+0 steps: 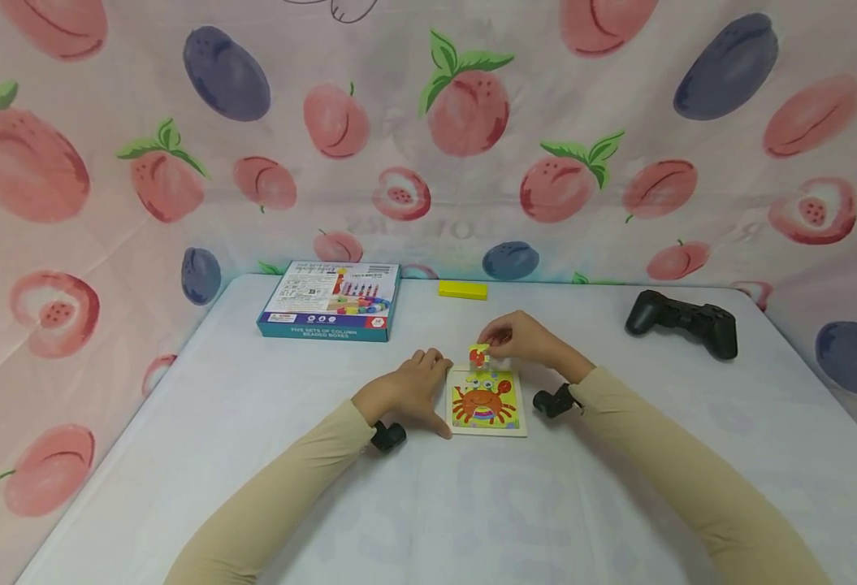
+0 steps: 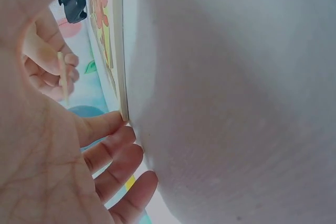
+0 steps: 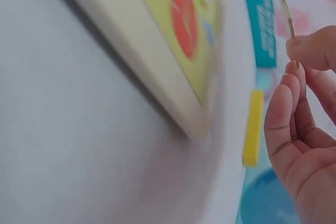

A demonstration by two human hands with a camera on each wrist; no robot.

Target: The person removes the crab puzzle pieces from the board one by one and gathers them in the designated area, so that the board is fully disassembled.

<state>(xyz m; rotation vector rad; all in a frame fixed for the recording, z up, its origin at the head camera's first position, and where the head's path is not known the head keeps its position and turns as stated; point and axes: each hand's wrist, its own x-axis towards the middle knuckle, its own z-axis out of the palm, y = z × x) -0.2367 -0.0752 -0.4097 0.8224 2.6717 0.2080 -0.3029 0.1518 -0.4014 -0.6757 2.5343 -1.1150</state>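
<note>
A small square puzzle board (image 1: 488,431) with an orange crab picture lies flat on the pale table (image 1: 253,422), also seen in the wrist views as board (image 2: 119,51) and board (image 3: 157,51). My right hand (image 1: 488,345) pinches a thin red and yellow puzzle piece (image 1: 478,355) just above the board's far left corner. The piece (image 3: 286,9) shows edge-on between the fingertips (image 3: 302,48). My left hand (image 1: 428,390) rests on the table against the board's left edge. Its fingers (image 2: 113,156) lie fairly straight, the index tip touching the board's corner.
A teal boxed toy set (image 1: 331,299) lies at the back left and a yellow block (image 1: 463,289) at the back middle. A black game controller (image 1: 682,322) sits at the back right. Fruit-print cloth (image 1: 428,122) walls in the table's back and sides.
</note>
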